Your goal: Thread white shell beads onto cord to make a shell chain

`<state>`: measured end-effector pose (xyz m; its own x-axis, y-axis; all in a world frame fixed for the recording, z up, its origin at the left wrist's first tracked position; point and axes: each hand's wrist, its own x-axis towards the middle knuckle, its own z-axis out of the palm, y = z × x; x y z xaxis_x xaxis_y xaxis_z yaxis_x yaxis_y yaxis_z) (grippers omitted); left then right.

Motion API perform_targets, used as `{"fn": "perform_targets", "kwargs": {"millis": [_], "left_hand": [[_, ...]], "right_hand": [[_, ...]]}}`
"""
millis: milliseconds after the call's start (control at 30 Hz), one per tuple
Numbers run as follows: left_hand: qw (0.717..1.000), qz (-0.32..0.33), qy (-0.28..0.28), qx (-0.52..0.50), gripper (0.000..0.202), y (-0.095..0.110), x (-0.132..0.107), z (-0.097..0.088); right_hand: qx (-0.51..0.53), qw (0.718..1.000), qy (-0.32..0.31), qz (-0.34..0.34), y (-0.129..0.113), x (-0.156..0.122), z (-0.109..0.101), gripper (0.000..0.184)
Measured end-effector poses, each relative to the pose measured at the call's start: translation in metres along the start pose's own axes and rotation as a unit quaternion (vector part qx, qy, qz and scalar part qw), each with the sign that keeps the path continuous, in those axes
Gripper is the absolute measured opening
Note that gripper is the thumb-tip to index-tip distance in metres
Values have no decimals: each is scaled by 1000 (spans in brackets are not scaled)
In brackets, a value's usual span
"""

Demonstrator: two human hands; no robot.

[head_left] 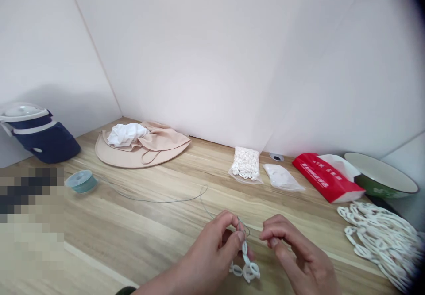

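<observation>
My left hand [215,250] pinches a short strand of white, oval, shell-like beads [250,270] between thumb and forefinger, and the beads dangle below the fingertips. A thin grey-green thread [166,201] runs from a spool [83,182] at the left across the table to this hand, with a small loop standing out beside the fingertips. To the right, a little apart from the strand, my right hand [299,257] has its thumb and forefinger pressed together. Whatever it may hold is too small to make out.
At the right lies a pile of strung white beads [381,237], near a green bowl [381,180] and a red tissue pack [327,178]. Farther back are a bag of white beads [246,164], another clear bag [282,178], a beige hat [166,142] and a blue jug [46,140].
</observation>
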<state>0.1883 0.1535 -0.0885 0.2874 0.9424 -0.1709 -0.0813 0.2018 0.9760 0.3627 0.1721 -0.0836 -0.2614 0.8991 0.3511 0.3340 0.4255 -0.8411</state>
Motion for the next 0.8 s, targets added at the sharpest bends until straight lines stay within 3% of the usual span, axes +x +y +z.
{"fn": "perform_targets", "kwargs": {"millis": [67,133,233,433,533,667,800], "left_hand": [[1000,6,6,21,18,1,0,-1],[999,16,5,43,17,1,0,-1],[992,58,5,111,13,3,-1,-1],[941,177,21,289,9,12,-7,-2],[943,203,15,262,13,13,-8,-2],[969,162,25,185,13,6,-3,-2],[982,118,72,131,13,-1,2,-1]], "right_hand": [[-21,999,28,30,-1,-1,3,6],[-5,996,43,77,-1,-2,9,8],[56,990,15,129,1,-5,17,12],[185,951,-10,249,18,-4,13,22],[227,940,-4,256,19,-2,13,30],[296,922,23,249,14,-3,23,49],[303,914,34,269,15,-4,27,34]]}}
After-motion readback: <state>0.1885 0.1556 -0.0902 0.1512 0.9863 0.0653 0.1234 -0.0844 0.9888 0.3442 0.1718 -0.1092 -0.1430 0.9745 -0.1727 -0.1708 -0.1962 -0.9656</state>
